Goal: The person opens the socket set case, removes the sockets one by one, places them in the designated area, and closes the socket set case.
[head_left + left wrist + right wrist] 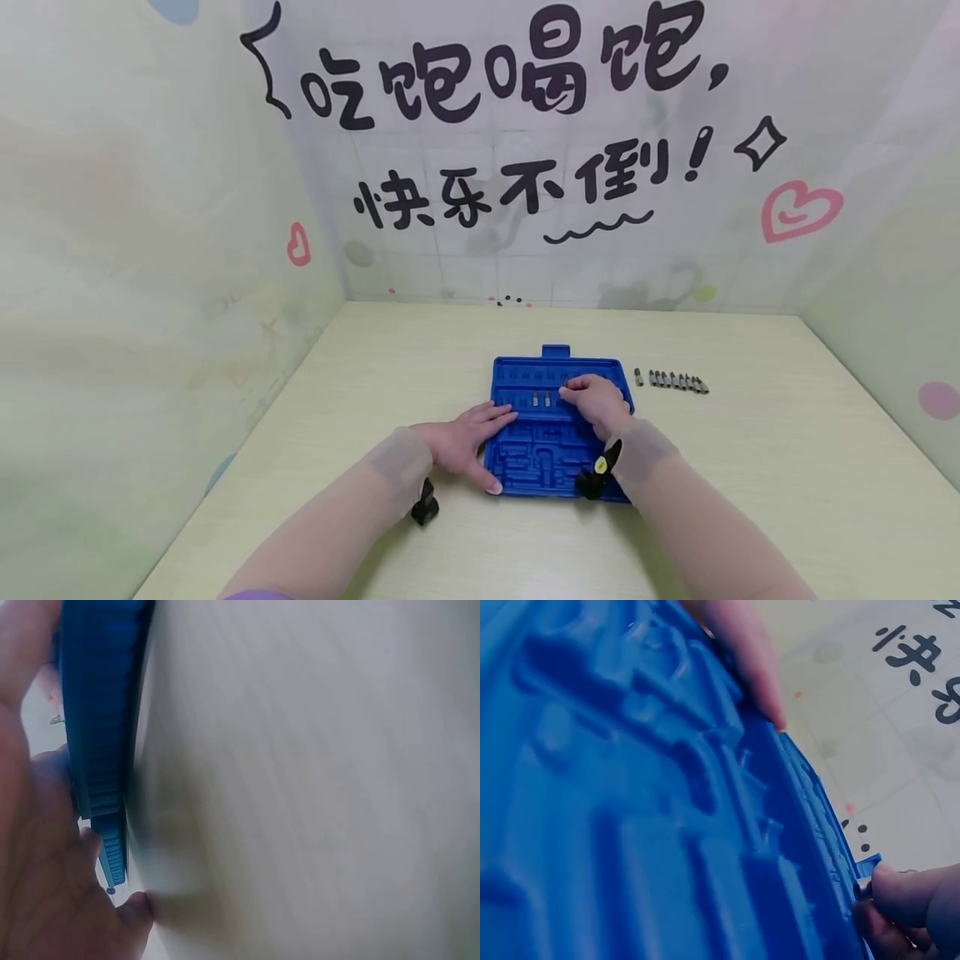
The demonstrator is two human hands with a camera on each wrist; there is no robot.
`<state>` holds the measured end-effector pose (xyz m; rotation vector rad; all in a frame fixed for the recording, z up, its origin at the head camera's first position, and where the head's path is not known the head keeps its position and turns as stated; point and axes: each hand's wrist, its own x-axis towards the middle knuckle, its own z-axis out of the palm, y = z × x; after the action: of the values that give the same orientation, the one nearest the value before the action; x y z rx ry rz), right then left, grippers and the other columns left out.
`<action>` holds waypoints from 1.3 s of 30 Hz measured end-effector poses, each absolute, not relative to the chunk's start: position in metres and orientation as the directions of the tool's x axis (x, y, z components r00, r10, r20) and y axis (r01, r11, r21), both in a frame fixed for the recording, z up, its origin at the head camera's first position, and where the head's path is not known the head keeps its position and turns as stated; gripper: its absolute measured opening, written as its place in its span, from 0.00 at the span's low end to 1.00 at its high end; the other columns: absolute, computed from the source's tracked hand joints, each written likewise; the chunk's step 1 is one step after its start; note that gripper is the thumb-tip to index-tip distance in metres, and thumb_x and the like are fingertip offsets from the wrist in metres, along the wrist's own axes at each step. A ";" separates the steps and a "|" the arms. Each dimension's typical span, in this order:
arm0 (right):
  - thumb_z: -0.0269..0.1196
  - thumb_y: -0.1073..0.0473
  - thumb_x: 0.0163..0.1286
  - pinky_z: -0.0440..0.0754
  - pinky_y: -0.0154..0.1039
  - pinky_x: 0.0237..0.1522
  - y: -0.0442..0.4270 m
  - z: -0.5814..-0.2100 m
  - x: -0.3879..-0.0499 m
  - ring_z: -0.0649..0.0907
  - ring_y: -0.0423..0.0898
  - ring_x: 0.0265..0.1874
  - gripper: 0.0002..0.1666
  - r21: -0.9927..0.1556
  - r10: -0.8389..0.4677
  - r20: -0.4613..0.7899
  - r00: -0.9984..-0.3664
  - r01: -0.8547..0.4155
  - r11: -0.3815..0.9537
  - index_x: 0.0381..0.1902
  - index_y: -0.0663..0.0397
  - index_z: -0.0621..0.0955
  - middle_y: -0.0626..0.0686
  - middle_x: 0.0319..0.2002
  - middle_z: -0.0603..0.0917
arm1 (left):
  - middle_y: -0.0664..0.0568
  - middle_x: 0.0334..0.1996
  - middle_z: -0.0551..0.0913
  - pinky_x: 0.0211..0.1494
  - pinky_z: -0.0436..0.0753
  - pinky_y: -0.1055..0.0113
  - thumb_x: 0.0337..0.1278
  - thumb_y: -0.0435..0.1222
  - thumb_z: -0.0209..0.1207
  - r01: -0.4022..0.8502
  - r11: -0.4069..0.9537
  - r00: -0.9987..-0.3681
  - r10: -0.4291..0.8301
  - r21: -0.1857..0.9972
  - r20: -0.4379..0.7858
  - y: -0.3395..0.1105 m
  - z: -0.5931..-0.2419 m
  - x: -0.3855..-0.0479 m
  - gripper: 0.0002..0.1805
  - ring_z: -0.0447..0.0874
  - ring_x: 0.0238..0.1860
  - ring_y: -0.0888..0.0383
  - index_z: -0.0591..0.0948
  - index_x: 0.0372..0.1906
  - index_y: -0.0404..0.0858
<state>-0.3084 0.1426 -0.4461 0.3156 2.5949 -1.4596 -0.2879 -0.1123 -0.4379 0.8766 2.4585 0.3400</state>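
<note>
A blue plastic tool case (525, 483) lies opened flat on the table, with moulded slots in both halves. Two small metal screwdriver bits (542, 399) sit in its far half. My left hand (461, 437) rests along the case's left edge, fingers and thumb spread and straight. Over the far half, my right hand (597, 403) pinches another screwdriver bit (863, 888) between thumb and fingers. In the left wrist view the side wall of the case (101, 712) shows beside the left hand's palm.
Right of the case lies a row of several more bits (678, 382), with one single bit (639, 377) a little apart from them. A pale wood-grain table (757, 467) bears everything. Printed walls (495, 258) enclose its back and sides.
</note>
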 end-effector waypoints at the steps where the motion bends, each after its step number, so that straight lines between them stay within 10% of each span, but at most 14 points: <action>1: 0.62 0.51 0.69 0.49 0.65 0.63 0.142 -0.446 -0.308 0.66 0.63 0.60 0.17 -0.826 0.108 -0.221 -0.969 0.245 0.509 0.50 0.54 0.82 0.58 0.58 0.77 | 0.63 0.77 0.39 0.72 0.51 0.47 0.42 0.64 0.66 0.520 0.761 -0.666 0.645 0.387 -0.374 -0.112 -0.438 -0.288 0.60 0.31 0.76 0.56 0.45 0.77 0.56; 22: 0.54 0.59 0.74 0.63 0.60 0.63 0.204 -0.430 -0.311 0.66 0.64 0.64 0.24 -0.911 0.129 -0.196 -0.972 0.229 0.342 0.61 0.70 0.71 0.69 0.64 0.67 | 0.65 0.76 0.38 0.73 0.49 0.48 0.42 0.64 0.66 0.508 0.768 -0.671 0.637 0.391 -0.379 -0.113 -0.438 -0.287 0.60 0.29 0.76 0.58 0.44 0.77 0.58; 39: 0.51 0.50 0.74 0.59 0.62 0.63 0.317 -0.417 -0.308 0.61 0.71 0.64 0.32 -0.745 0.255 -0.261 -0.931 0.362 0.560 0.65 0.68 0.68 0.72 0.66 0.63 | 0.66 0.76 0.38 0.73 0.50 0.47 0.41 0.65 0.66 0.500 0.772 -0.674 0.631 0.392 -0.383 -0.113 -0.439 -0.287 0.60 0.29 0.76 0.59 0.44 0.77 0.59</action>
<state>-0.3075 0.3169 -0.4167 0.5294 2.6648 -1.3155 -0.2870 -0.1127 -0.4390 0.8470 2.4594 0.3482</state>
